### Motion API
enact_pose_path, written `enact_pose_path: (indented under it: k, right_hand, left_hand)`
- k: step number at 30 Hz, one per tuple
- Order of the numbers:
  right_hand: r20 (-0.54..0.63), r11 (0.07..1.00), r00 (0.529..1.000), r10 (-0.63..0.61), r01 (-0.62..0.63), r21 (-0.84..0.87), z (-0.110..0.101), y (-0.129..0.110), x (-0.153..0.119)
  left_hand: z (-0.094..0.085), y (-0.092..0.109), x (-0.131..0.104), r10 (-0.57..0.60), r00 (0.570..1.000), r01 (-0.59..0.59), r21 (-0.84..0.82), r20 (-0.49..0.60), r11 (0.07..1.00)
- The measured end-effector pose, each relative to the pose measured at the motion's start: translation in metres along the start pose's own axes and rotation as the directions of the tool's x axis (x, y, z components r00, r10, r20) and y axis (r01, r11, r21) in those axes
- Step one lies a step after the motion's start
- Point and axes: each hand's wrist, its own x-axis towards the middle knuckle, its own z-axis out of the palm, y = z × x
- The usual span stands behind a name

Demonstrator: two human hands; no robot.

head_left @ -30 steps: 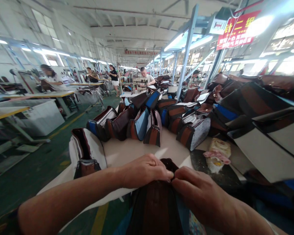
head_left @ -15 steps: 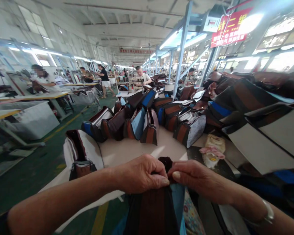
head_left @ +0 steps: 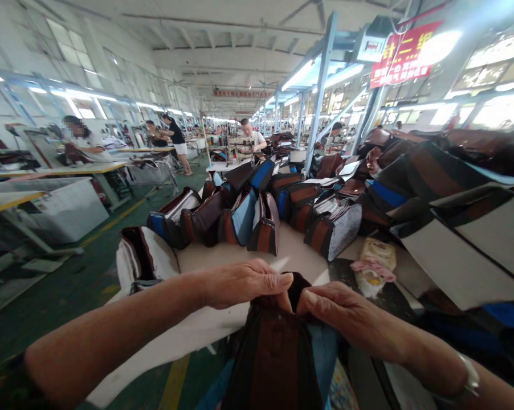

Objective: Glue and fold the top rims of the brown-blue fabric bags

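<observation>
A bag piece (head_left: 278, 353) in black with a brown centre strip and blue sides stands upright close in front of me, at the bottom middle. My left hand (head_left: 248, 285) pinches its upper edge, with the thumb lying on top and the fingertips hidden inside. On the other side of the opening, my right hand (head_left: 338, 307) grips the same edge between thumb and curled fingers. Dark lining shows in the gap between both hands. The lower part of the bag piece runs out of view.
Several similar bag pieces (head_left: 263, 228) stand along the far side of the pale table (head_left: 214, 262). A cream bundle with pink cloth (head_left: 373, 265) lies at right, beside stacked panels (head_left: 466, 250). Co-workers (head_left: 251, 136) sit and stand beyond, near a grey bin (head_left: 75, 208).
Both hands have moved slightly apart along the bag piece's top edge, so the opening shows wider. My left thumb now lies straighter on top. The view has shifted a little.
</observation>
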Motion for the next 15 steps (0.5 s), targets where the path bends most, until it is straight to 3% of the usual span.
enact_pose_path:
  k: [4, 8, 13, 15]
  right_hand:
    - [0.089, 1.0, 0.996, -0.009, 0.01, -0.009, 0.002, -0.006, 0.005]
    - [0.061, 0.997, 0.996, -0.066, 0.062, 0.053, 0.008, -0.007, 0.008]
    - [0.032, 0.998, 0.998, -0.058, 0.058, -0.006, 0.009, -0.005, 0.005]
    - [-0.006, 0.994, 0.998, -0.064, 0.063, -0.089, 0.005, 0.0, 0.003]
  left_hand:
    - [-0.005, 0.014, -0.002, 0.022, 0.998, -0.033, 0.204, 0.057, 0.978]
    - [-0.007, 0.014, -0.003, 0.06, 0.986, -0.112, 0.345, 0.158, 0.932]
    - [0.001, 0.014, -0.009, 0.185, 0.977, -0.214, 0.434, 0.109, 0.875]
    - [0.005, 0.014, -0.014, 0.208, 0.975, -0.223, 0.384, 0.08, 0.896]
